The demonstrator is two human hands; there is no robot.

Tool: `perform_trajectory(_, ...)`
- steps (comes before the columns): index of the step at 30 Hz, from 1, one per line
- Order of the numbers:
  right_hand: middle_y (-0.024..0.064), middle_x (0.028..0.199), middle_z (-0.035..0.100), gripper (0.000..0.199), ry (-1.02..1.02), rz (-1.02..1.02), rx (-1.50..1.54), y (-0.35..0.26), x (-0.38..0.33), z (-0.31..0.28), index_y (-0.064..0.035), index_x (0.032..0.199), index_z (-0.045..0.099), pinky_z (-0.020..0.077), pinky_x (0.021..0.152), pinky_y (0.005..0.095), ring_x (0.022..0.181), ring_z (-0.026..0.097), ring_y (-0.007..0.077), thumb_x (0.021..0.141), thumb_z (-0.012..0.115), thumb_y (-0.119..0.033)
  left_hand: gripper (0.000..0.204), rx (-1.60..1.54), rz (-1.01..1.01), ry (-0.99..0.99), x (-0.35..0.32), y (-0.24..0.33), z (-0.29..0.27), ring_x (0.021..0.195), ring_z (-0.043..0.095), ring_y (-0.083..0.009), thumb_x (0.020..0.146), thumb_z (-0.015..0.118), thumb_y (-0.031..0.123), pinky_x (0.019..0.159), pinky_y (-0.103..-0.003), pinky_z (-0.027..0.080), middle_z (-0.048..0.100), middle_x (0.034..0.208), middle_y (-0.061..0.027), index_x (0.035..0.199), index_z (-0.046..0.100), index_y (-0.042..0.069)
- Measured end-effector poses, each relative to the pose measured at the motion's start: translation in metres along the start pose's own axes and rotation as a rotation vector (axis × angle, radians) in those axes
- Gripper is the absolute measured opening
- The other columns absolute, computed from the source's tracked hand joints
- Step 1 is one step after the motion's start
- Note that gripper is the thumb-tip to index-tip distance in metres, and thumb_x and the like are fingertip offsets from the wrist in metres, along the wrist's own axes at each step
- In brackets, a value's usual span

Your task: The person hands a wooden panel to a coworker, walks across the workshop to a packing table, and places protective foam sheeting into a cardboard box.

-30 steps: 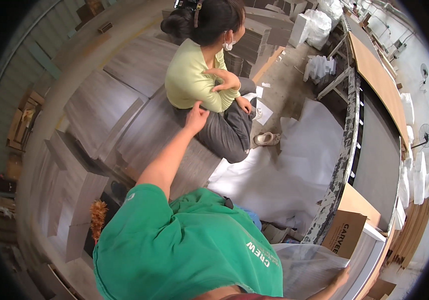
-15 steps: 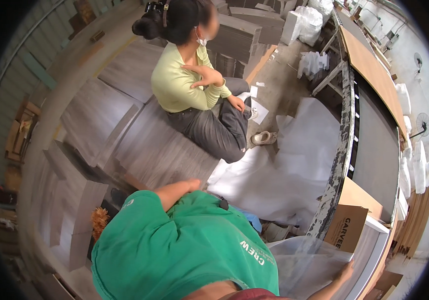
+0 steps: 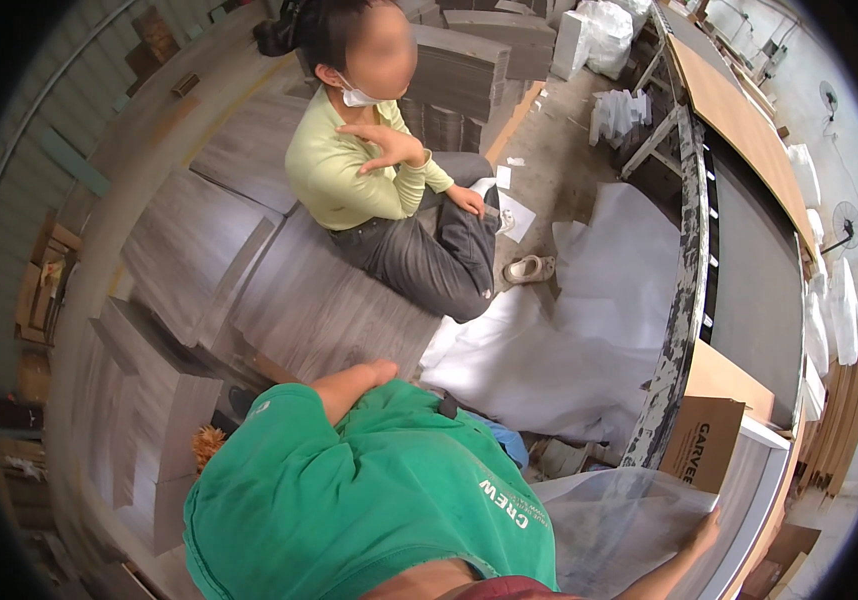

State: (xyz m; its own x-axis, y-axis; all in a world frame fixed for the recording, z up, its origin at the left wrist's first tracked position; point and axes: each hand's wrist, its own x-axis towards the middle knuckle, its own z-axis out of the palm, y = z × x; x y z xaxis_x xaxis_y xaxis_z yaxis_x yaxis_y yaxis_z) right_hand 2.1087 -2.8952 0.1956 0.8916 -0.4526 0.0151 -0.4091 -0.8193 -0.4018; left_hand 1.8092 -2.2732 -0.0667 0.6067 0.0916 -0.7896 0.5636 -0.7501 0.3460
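My right hand (image 3: 703, 531) is at the lower right, its fingertips closed on the corner of a thin translucent sheet (image 3: 604, 505). That sheet hangs beside a white panel (image 3: 752, 470) lying along the bench. My left hand (image 3: 383, 372) is by the front of my green shirt (image 3: 379, 490), close to a stack of grey wood-grain boards (image 3: 349, 325); its fingers are too hidden to read. A brown cardboard piece (image 3: 701, 440) stands just beyond my right hand.
A co-worker (image 3: 369, 175) in a pale green top sits on the grey boards ahead. White foam sheeting (image 3: 599, 310) covers the floor beside a long bench with a worn metal edge (image 3: 684, 300). More board stacks (image 3: 149, 420) stand at left; a shoe (image 3: 529, 269) lies on the floor.
The co-worker's head has turned toward me. My view has shifted slightly, and both of my hands stay in about the same places.
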Motion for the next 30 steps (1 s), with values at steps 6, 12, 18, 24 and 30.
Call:
perform_trajectory(6, 0.0237, 0.084, 0.055, 0.064, 0.035, 0.001, 0.042, -0.008, -0.008, 0.0, 0.0088, 0.087, 0.055, 0.0383, 0.075, 0.0377, 0.081, 0.052, 0.0339, 0.073, 0.037, -0.052, 0.033, -0.095, 0.037, 0.017, 0.003, -0.003, 0.003, 0.099, 0.046, -0.0282, 0.07, 0.049, 0.026, 0.082, -0.036, 0.036, 0.049, 0.106, -0.0158, 0.097, 0.055, 0.008)
perform_trajectory(12, 0.0229, 0.082, 0.056, 0.063, -0.021, -0.008, 0.108, -0.014, -0.014, -0.003, 0.0082, 0.088, 0.054, 0.0382, 0.074, 0.0373, 0.079, 0.053, 0.0323, 0.074, 0.036, -0.051, 0.039, -0.041, 0.039, 0.002, 0.012, -0.014, 0.008, 0.101, 0.045, -0.0268, 0.07, 0.05, 0.029, 0.083, -0.035, 0.036, 0.048, 0.108, -0.0129, 0.104, 0.05, 0.01)
perform_trajectory(18, 0.0237, 0.082, 0.056, 0.062, 0.01, -0.043, 0.022, -0.011, -0.01, -0.004, 0.0079, 0.088, 0.054, 0.0378, 0.075, 0.0371, 0.08, 0.053, 0.0328, 0.074, 0.037, -0.05, 0.038, -0.044, 0.037, 0.004, 0.014, -0.017, 0.012, 0.101, 0.045, -0.0267, 0.071, 0.049, 0.029, 0.083, -0.035, 0.036, 0.049, 0.108, -0.0126, 0.104, 0.05, 0.011)
perform_trajectory(24, 0.0238, 0.084, 0.056, 0.064, -0.009, -0.038, 0.024, -0.009, -0.009, -0.005, 0.0076, 0.088, 0.054, 0.0375, 0.075, 0.037, 0.081, 0.052, 0.0325, 0.072, 0.038, -0.052, 0.037, -0.054, 0.039, -0.006, 0.019, -0.023, 0.015, 0.1, 0.045, -0.0267, 0.07, 0.049, 0.03, 0.082, -0.035, 0.036, 0.049, 0.107, -0.0124, 0.102, 0.051, 0.011)
perform_trajectory(30, 0.022, 0.08, 0.057, 0.062, -0.031, -0.011, 0.06, -0.019, -0.017, -0.006, 0.0081, 0.086, 0.055, 0.039, 0.073, 0.0362, 0.078, 0.053, 0.029, 0.072, 0.039, -0.051, 0.038, -0.061, 0.034, -0.003, 0.008, -0.012, 0.007, 0.1, 0.046, -0.027, 0.07, 0.05, 0.031, 0.082, -0.035, 0.036, 0.049, 0.107, -0.0132, 0.102, 0.051, 0.011)
